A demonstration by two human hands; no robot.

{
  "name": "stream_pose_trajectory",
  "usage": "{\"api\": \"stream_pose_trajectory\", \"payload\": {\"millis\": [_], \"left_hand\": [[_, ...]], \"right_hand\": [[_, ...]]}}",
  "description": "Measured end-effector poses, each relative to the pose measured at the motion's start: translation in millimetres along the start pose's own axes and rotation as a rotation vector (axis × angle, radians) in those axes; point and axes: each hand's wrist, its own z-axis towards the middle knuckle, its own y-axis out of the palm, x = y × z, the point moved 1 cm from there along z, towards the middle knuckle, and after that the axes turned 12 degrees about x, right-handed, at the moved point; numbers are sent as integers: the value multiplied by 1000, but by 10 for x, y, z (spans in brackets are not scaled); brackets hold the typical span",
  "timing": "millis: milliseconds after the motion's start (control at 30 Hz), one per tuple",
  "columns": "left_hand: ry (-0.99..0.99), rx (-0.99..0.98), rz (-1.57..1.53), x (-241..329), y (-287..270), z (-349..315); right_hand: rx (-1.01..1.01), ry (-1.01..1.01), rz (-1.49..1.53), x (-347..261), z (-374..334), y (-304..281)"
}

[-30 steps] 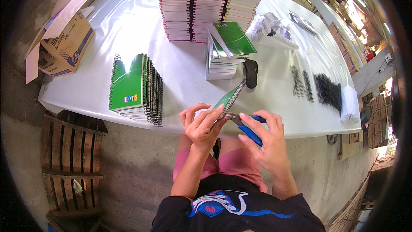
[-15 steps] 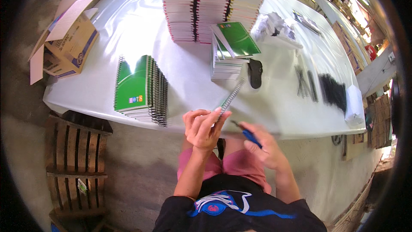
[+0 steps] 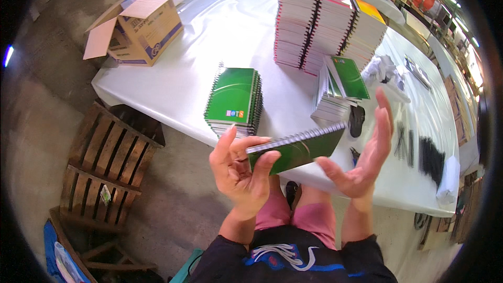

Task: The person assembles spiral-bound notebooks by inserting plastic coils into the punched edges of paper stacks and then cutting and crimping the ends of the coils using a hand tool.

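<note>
A green spiral notebook (image 3: 301, 152) is raised in front of me, its coil edge uppermost. My left hand (image 3: 242, 170) grips its left end between thumb and fingers. By the notebook's right end, my right hand (image 3: 367, 154) is spread with fingers stretched up and holds nothing. Partly behind that hand, the blue-handled pliers (image 3: 355, 155) lie on the table. Beyond my left hand stands a stack of green spiral notebooks (image 3: 233, 94). A second pile, of loose green-covered books (image 3: 335, 91), sits to its right, beside a dark oblong object (image 3: 357, 121).
Tall stacks of spiral-bound books (image 3: 319, 31) rise at the back of the white-covered table (image 3: 183, 89). Black coils (image 3: 431, 160) and crumpled white plastic (image 3: 385, 73) lie to the right. An open cardboard box (image 3: 146, 34) occupies the far left; a wooden slatted pallet (image 3: 102, 165) stands below.
The pliers have left my right hand and lie on the table; that hand has opened. My left hand has turned the notebook sideways. My view has swung leftward.
</note>
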Motion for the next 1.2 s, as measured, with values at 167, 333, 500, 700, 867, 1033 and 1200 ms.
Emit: {"api": "stream_pose_trajectory", "payload": {"millis": [167, 333, 500, 700, 867, 1033, 1200], "left_hand": [[621, 23, 434, 97, -142, 674], [6, 134, 376, -328, -435, 934], [-197, 68, 325, -829, -483, 631], [-206, 29, 326, -936, -506, 553], [-87, 100, 415, -892, -642, 547], [156, 318, 551, -425, -701, 587], [542, 174, 380, -97, -167, 321]], "right_hand": [[-697, 158, 466, -122, 513, 640], [-370, 1091, 710, 458, 363, 1482], [-424, 896, 370, 668, 39, 1768], [-682, 593, 5, 755, 84, 1698], [-374, 259, -218, 774, 101, 1318], [-113, 507, -973, 1487, 252, 196], [-326, 985, -582, 2166, -46, -309]]}}
